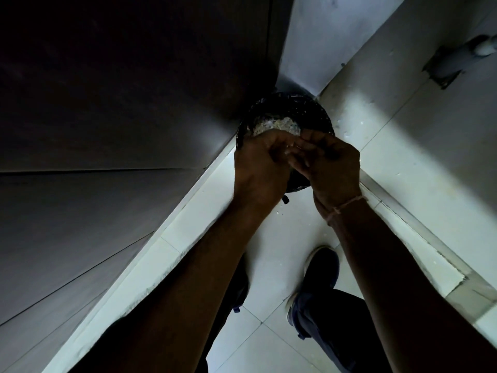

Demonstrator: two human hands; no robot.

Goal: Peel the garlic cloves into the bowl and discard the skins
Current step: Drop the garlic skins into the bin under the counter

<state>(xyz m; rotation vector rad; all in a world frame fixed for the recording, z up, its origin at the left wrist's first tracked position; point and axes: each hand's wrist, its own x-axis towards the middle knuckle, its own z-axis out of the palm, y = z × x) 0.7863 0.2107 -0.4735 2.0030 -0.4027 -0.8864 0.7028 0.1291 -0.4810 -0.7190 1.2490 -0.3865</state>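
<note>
I stand over a black waste bin [321,114] set in a floor corner. A heap of pale garlic skins [274,125] lies inside it. My left hand [258,168] and my right hand [333,162] meet above the bin's near rim. The fingers of both are curled, and their tips touch around small pale bits of skin [289,151]. It is too dark to tell which hand holds the bits. No bowl and no cloves are in view.
A dark cabinet front [107,130] fills the left side. Pale floor tiles [269,313] run underneath, with white skin flecks [347,122] scattered beside the bin. My dark shoes [320,275] stand at the bottom. A wall [336,36] rises behind the bin.
</note>
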